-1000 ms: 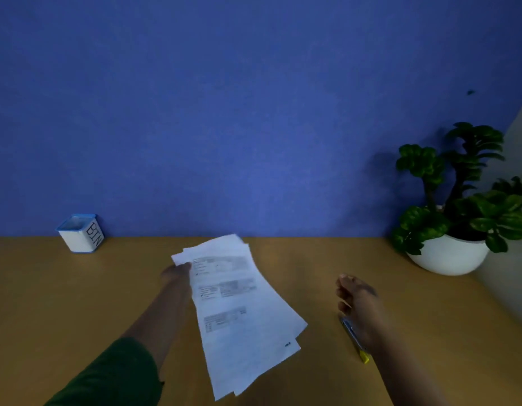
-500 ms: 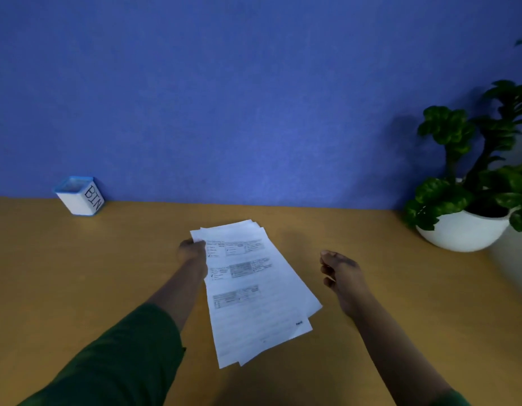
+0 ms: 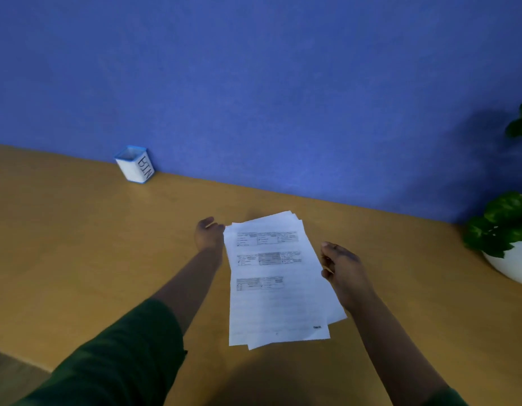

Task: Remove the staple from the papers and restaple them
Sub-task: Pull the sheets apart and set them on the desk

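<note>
A fanned stack of white printed papers (image 3: pixel 278 297) is at the middle of the wooden desk, held at its top left corner by my left hand (image 3: pixel 208 234). My right hand (image 3: pixel 341 269) is at the papers' right edge with its fingers curled; whether it touches the sheets is unclear. The staple itself is too small to see. No stapler or staple remover is in view.
A small white box with a blue rim, labelled BIN (image 3: pixel 135 164), stands at the back left against the blue wall. A green plant in a white pot (image 3: pixel 514 260) stands at the right edge. The wooden desk (image 3: pixel 78 244) spreads on both sides.
The view has swung to the right and tilted. The papers have turned straighter, and my right hand has come in to their right edge. The pen seen earlier by my right hand is out of sight.
</note>
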Tool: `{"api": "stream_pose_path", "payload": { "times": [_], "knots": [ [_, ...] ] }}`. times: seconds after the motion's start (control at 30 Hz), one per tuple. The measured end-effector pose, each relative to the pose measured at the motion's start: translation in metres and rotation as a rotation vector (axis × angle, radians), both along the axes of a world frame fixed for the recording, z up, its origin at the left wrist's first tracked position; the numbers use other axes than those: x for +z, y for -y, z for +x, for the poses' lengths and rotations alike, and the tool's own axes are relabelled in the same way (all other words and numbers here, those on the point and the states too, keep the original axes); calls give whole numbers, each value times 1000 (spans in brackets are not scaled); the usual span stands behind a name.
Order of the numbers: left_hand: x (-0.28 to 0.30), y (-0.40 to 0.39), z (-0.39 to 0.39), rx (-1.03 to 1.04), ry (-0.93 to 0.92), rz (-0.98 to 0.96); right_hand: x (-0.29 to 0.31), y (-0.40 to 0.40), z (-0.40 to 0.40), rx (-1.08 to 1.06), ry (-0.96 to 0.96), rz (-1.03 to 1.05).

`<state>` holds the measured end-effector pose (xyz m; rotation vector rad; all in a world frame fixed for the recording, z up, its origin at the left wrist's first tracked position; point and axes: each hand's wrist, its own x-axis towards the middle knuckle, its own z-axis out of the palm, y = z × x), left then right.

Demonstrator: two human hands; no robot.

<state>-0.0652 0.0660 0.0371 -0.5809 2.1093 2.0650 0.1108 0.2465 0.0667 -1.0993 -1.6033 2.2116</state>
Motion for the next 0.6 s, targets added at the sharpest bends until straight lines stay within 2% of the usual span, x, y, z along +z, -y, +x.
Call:
{"api": "stream_pose_path", "payload": {
  "times": [0.37,0.6],
  "knots": [
    [-1,74,-20,-1,-39,-95,4,70,-73,201,-9,-4],
    [-9,137,-87,-201,-108,-196,12,136,-150,134,-6,93]
  ]
}}
